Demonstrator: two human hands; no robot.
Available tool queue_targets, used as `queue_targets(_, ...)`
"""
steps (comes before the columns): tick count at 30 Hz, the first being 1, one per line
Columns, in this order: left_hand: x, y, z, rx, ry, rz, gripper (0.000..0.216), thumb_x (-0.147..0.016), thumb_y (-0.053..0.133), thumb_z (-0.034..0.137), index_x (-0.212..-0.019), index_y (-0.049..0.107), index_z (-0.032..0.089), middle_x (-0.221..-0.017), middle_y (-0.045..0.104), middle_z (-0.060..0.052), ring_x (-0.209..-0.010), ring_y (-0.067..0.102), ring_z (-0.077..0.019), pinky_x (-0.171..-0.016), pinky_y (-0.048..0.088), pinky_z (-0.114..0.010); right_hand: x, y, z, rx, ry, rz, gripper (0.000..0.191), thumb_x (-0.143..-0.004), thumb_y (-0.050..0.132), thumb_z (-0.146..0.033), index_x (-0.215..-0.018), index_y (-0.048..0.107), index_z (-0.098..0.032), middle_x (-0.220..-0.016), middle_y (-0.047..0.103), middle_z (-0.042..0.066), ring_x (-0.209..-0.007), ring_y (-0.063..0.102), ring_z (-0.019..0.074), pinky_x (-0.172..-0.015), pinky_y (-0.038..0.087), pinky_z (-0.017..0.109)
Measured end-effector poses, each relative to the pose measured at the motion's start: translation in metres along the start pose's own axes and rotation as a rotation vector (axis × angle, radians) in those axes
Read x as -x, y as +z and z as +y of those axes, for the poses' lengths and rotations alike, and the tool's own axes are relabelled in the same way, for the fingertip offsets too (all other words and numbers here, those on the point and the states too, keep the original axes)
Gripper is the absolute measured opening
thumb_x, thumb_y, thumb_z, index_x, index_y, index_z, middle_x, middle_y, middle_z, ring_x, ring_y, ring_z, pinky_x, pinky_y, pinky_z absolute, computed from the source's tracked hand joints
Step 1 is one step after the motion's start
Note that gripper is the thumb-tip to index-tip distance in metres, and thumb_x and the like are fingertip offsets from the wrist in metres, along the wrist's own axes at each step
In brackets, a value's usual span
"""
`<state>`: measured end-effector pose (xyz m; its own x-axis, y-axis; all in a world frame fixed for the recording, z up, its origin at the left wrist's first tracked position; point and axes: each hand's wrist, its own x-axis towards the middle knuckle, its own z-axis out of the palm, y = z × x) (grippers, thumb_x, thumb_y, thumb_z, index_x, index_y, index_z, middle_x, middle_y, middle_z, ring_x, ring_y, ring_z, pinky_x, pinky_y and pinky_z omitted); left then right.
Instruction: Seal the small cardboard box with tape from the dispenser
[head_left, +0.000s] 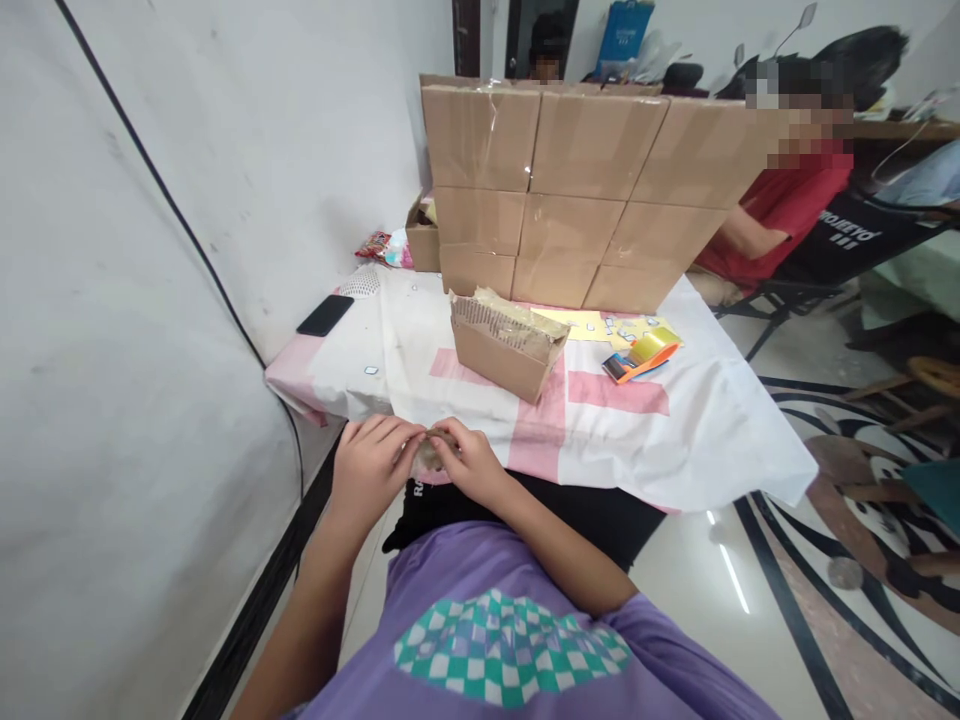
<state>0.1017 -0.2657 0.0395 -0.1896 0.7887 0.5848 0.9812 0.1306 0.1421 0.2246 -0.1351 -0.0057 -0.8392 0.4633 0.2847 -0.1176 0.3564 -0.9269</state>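
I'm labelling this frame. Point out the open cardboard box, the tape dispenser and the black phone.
open cardboard box (501, 362): head view, on its front wall.
tape dispenser (643, 357): head view, on the yellow tape roll and its orange holder.
black phone (325, 315): head view, middle of its dark screen.

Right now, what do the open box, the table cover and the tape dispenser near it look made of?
Open box: matte brown corrugated cardboard, fluting visible along its torn edge. Table cover: thin white and pink cloth, probably cotton, draping in folds over the edge. Tape dispenser: glossy orange and blue plastic, apparently, holding a yellowish roll.
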Motion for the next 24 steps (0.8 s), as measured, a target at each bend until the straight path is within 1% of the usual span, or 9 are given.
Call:
queue_targets(3,0.001,0.005,0.002,-0.066,0.029,0.037,0.013,-0.098,0.057,0.024,-0.097,0.07,0.022,-0.089,0.076,-0.004,-0.085,0.065,-0.0212,-0.074,0.035,-0.037,-0.001,0.001,0.001,-0.019,0.06,0.052,0.018,-0.097,0.053,-0.034,-0.094,0.063,-0.021,-0.075,0.065,-0.001,-0.066,0.059,0.014,-0.065,0.044,0.025)
queue_targets(5,0.002,0.009,0.004,-0.106,0.079,0.071,0.011,-0.097,0.059,0.022,-0.098,0.07,0.023,-0.089,0.075,-0.004,-0.085,0.063,-0.0223,-0.074,0.034,-0.037,-0.001,0.003,0.001,-0.091,0.117,0.083,0.018,-0.095,0.053,-0.035,-0.091,0.063,-0.02,-0.07,0.062,-0.002,-0.063,0.057,0.0134,-0.062,0.043,0.024)
queue_targets(7,0.002,0.011,0.005,-0.133,0.142,0.065,0.011,-0.096,0.061,0.02,-0.101,0.07,0.023,-0.09,0.075,-0.004,-0.086,0.062,-0.0229,-0.074,0.034,-0.037,0.0,0.006,0.002,-0.158,0.157,0.109,0.018,-0.093,0.054,-0.036,-0.09,0.063,-0.02,-0.07,0.061,-0.003,-0.064,0.056,0.0136,-0.061,0.044,0.024)
queue_targets(10,0.003,0.01,0.006,-0.17,0.214,-0.024,0.016,-0.096,0.059,0.016,-0.105,0.07,0.023,-0.092,0.073,-0.006,-0.087,0.061,-0.0231,-0.073,0.035,-0.038,0.003,0.01,0.006,-0.193,0.185,0.138,0.019,-0.092,0.054,-0.036,-0.088,0.063,-0.02,-0.073,0.062,-0.001,-0.068,0.057,0.0145,-0.063,0.045,0.025)
queue_targets(14,0.007,0.008,0.005,-0.188,0.239,-0.135,0.021,-0.095,0.056,0.013,-0.108,0.071,0.021,-0.094,0.071,-0.008,-0.088,0.06,-0.0236,-0.073,0.036,-0.038,0.005,0.011,0.01,-0.17,0.192,0.128,0.019,-0.093,0.055,-0.038,-0.091,0.063,-0.02,-0.072,0.063,-0.002,-0.065,0.056,0.0143,-0.063,0.044,0.025)
queue_targets(17,0.01,0.01,0.0,-0.105,0.186,-0.151,0.024,-0.097,0.054,0.017,-0.114,0.071,0.022,-0.096,0.071,-0.007,-0.087,0.06,-0.0228,-0.072,0.038,-0.037,0.004,0.008,0.012,-0.11,0.155,0.105,0.021,-0.096,0.052,-0.039,-0.093,0.062,-0.02,-0.071,0.064,-0.001,-0.066,0.058,0.0148,-0.065,0.045,0.026)
queue_targets(20,0.012,0.012,-0.008,0.064,0.056,-0.095,0.024,-0.1,0.056,0.028,-0.117,0.071,0.024,-0.1,0.072,-0.007,-0.091,0.061,-0.0214,-0.077,0.042,-0.035,0.004,0.004,0.013,-0.012,0.045,0.093,0.021,-0.1,0.045,-0.033,-0.096,0.062,-0.02,-0.081,0.067,0.001,-0.074,0.061,0.0155,-0.071,0.046,0.027)
queue_targets(22,0.011,0.012,-0.012,0.174,-0.022,-0.068,0.023,-0.099,0.058,0.034,-0.114,0.072,0.023,-0.101,0.073,-0.007,-0.093,0.062,-0.0211,-0.081,0.044,-0.034,0.004,0.003,0.012,0.02,-0.024,0.092,0.022,-0.101,0.043,-0.031,-0.1,0.062,-0.021,-0.086,0.066,0.003,-0.076,0.062,0.0158,-0.073,0.047,0.027)
queue_targets(24,0.009,0.011,-0.013,0.226,-0.062,-0.088,0.021,-0.099,0.06,0.037,-0.105,0.072,0.023,-0.098,0.074,-0.005,-0.092,0.063,-0.0205,-0.081,0.043,-0.034,0.005,0.003,0.011,0.027,-0.06,0.094,0.022,-0.102,0.042,-0.031,-0.101,0.062,-0.021,-0.088,0.066,0.003,-0.077,0.062,0.016,-0.074,0.047,0.028)
